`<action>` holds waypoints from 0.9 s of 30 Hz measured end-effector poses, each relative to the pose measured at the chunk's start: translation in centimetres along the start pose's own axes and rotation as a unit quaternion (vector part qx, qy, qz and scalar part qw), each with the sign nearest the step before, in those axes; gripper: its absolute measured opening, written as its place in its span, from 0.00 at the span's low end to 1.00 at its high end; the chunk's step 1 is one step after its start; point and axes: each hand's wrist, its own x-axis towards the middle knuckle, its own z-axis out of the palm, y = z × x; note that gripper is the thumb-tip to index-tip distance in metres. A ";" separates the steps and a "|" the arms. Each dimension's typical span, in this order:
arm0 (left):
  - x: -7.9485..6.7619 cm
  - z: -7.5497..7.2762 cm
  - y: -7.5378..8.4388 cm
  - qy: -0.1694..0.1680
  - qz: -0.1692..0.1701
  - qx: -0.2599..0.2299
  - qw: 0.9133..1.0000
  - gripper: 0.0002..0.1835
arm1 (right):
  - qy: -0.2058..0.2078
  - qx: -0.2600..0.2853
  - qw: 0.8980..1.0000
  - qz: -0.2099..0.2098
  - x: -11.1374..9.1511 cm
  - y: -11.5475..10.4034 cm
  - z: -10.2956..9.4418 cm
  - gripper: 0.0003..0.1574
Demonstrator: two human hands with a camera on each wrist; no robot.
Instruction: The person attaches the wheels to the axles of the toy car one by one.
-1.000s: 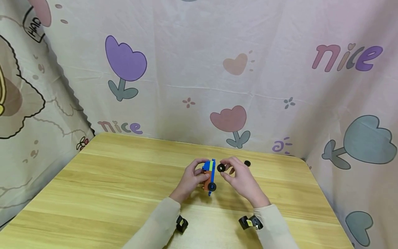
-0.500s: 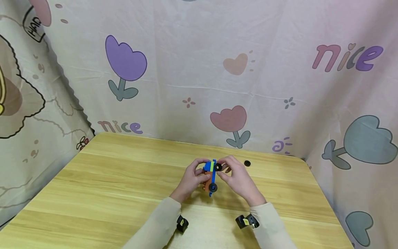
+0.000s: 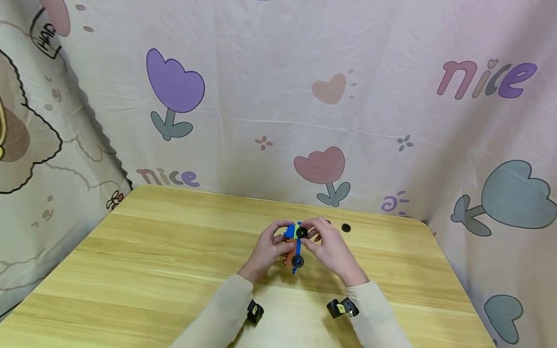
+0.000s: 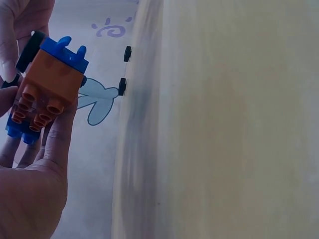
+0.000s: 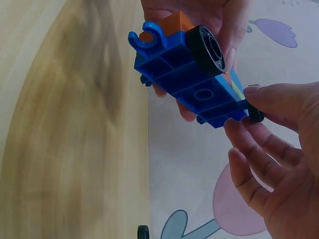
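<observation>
While the left hand (image 3: 266, 250) is gripping the toy car (image 5: 194, 89), probably keeping it steady, the right hand (image 3: 328, 251) is pinching a wheel (image 3: 301, 232) at the car's side.

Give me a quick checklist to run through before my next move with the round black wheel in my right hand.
1. Blue-and-orange plastic toy car held by the left hand: ok.
2. Round black wheel pinched by the right hand at the car's side, by the yellow-green stripe: ok.
3. That wheel fully seated: cannot tell; the fingers cover the join.
4. Round black mounted wheel on the same side, at the other end: ok.
5. Wheels on the opposite side's small blue pegs: not ok; none show there.
6. Two loose round black wheels in sight on the light wooden table: ok.
</observation>
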 end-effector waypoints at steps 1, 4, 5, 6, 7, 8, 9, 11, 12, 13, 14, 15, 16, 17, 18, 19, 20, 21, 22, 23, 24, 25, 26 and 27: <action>0.0 0.0 0.0 0.000 0.000 0.003 1.000 0.26 | 0.000 -0.001 1.000 0.001 0.0 0.0 0.0 0.19; 0.0 0.0 -0.1 0.000 0.003 0.016 1.000 0.27 | 0.000 -0.003 1.000 0.003 0.0 0.1 0.1 0.19; 0.0 0.0 -0.2 0.000 0.005 0.020 1.000 0.27 | 0.000 -0.003 1.000 0.004 0.0 0.1 0.1 0.19; 0.1 -0.1 -0.2 -0.001 0.007 0.022 1.000 0.27 | -0.001 -0.004 1.000 0.004 0.0 0.0 0.1 0.20; 0.1 -0.1 -0.3 -0.001 0.008 0.023 1.000 0.27 | -0.002 -0.004 1.000 0.005 0.0 0.0 0.1 0.20; 0.1 -0.1 -0.3 -0.002 0.010 0.021 1.000 0.27 | -0.003 -0.005 1.000 0.005 0.0 0.0 0.2 0.20; 0.0 -0.1 -0.3 -0.002 0.010 0.020 1.000 0.27 | -0.003 -0.005 1.000 0.006 0.0 0.0 0.2 0.20; 0.0 0.0 -0.3 -0.004 0.012 0.014 1.000 0.26 | -0.004 -0.007 1.000 0.005 0.0 0.0 0.2 0.21; 0.0 0.0 -0.3 -0.005 0.013 0.012 1.000 0.26 | -0.004 -0.007 1.000 0.004 0.0 0.0 0.3 0.21; 0.0 0.0 -0.3 -0.006 0.014 0.010 1.000 0.26 | -0.002 -0.007 1.000 0.002 0.0 0.0 0.3 0.21; 0.0 0.0 -0.3 -0.008 0.016 0.008 1.000 0.25 | 0.000 -0.006 1.000 0.000 0.0 0.0 0.3 0.20; 0.0 0.0 -0.3 -0.008 0.016 0.008 1.000 0.25 | 0.002 -0.005 1.000 -0.002 -0.1 0.0 0.4 0.20; 0.1 0.1 -0.3 -0.009 0.019 0.006 1.000 0.24 | 0.003 -0.005 1.000 -0.004 -0.1 0.0 0.4 0.20; 0.1 0.1 -0.3 -0.008 0.020 0.006 1.000 0.24 | 0.005 -0.006 1.000 -0.006 -0.1 0.0 0.4 0.21; 0.2 0.1 -0.3 -0.007 0.021 0.006 1.000 0.23 | 0.006 -0.007 1.000 -0.007 -0.1 0.0 0.4 0.21; 0.2 0.2 -0.3 -0.005 0.022 0.007 1.000 0.22 | 0.006 -0.006 1.000 -0.008 -0.1 -0.1 0.4 0.21; 0.2 0.2 -0.2 -0.003 0.022 0.008 1.000 0.22 | 0.007 -0.007 1.000 -0.009 -0.2 -0.1 0.4 0.21; 0.3 0.3 -0.2 0.000 0.021 0.010 1.000 0.22 | 0.006 -0.010 1.000 -0.009 -0.2 -0.1 0.4 0.21; 0.3 0.3 -0.1 0.004 0.018 0.013 1.000 0.22 | 0.005 -0.012 1.000 -0.010 -0.3 -0.1 0.4 0.21; 0.3 0.4 -0.1 0.007 0.015 0.014 1.000 0.21 | 0.003 -0.013 1.000 -0.011 -0.3 0.0 0.4 0.21; 0.3 0.4 0.0 0.009 0.012 0.015 1.000 0.21 | 0.001 -0.010 1.000 -0.012 -0.3 0.0 0.3 0.21; 0.3 0.4 0.1 0.011 0.009 0.016 1.000 0.21 | 0.000 -0.004 1.000 -0.014 -0.4 0.0 0.3 0.21; 0.4 0.4 0.1 0.011 0.006 0.016 1.000 0.21 | -0.001 0.002 1.000 -0.013 -0.4 0.1 0.3 0.20; 0.4 0.3 0.1 0.011 0.004 0.017 1.000 0.21 | -0.002 0.011 1.000 -0.013 -0.5 0.1 0.3 0.19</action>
